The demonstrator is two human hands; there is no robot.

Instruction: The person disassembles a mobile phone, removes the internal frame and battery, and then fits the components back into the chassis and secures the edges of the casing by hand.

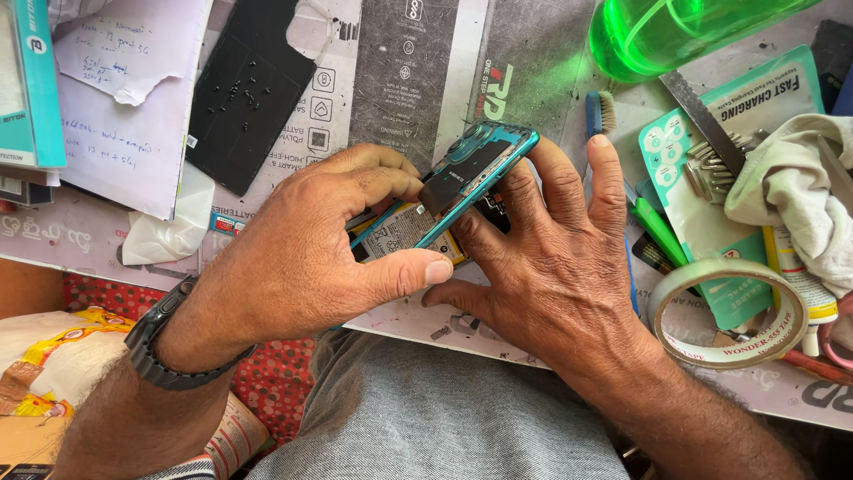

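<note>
An opened teal smartphone (pixel 469 173) with its back off is held tilted over the bench between both hands. Its battery and dark inner boards show. My left hand (pixel 311 249) grips the phone's lower end, thumb along the near edge and fingers curled over the top. My right hand (pixel 551 258) supports the phone from the right side, with the index and middle fingers stretched up beside the frame. A dark watch (pixel 160 351) is on my left wrist.
A black back cover (pixel 249 89) with several tiny screws lies at upper left, beside handwritten papers (pixel 124 98). A green bottle (pixel 666 31), tweezers (pixel 711 124), a cloth (pixel 800 187), a tape roll (pixel 729 311) and a glue tube (pixel 800 276) crowd the right.
</note>
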